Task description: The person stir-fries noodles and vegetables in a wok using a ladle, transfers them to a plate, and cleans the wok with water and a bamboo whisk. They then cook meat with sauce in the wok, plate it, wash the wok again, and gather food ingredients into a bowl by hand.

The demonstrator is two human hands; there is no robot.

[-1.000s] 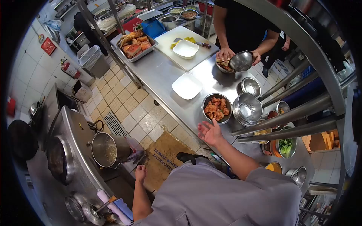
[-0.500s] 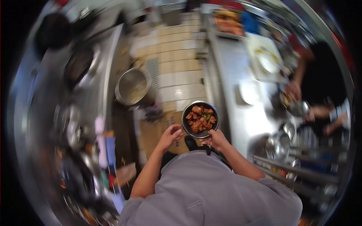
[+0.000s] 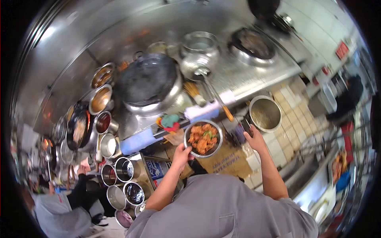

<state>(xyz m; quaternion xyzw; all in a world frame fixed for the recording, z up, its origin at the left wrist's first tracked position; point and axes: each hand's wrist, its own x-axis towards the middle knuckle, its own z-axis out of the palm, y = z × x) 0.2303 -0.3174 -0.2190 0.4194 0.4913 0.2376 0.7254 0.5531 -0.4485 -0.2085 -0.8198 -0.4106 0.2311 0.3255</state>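
Note:
A round metal bowl [image 3: 216,152] holds pieces of reddish-orange fried food [image 3: 203,139] with bits of green. My left hand [image 3: 181,155] grips the bowl's lower left rim. To the right, my right hand [image 3: 254,139] is closed around a dark, thin, handle-like thing, too blurred to make out, beside a deep metal pot [image 3: 265,114] with cloudy liquid. Past the bowl, a ladle [image 3: 216,97] with a wooden end leans from a metal vessel [image 3: 198,65] on the stove.
A large dark wok [image 3: 149,81] sits on the stove, with another wok [image 3: 253,43] at its right. Sauce containers [image 3: 134,193] and several bowls stand at the left. A person [image 3: 61,214] works at lower left. Cardboard [image 3: 226,163] lies on the floor.
The view has turned from the prep table to the stove. The bowl, held in my right hand half a second ago, is now in my left hand. My right hand has closed beside the pot.

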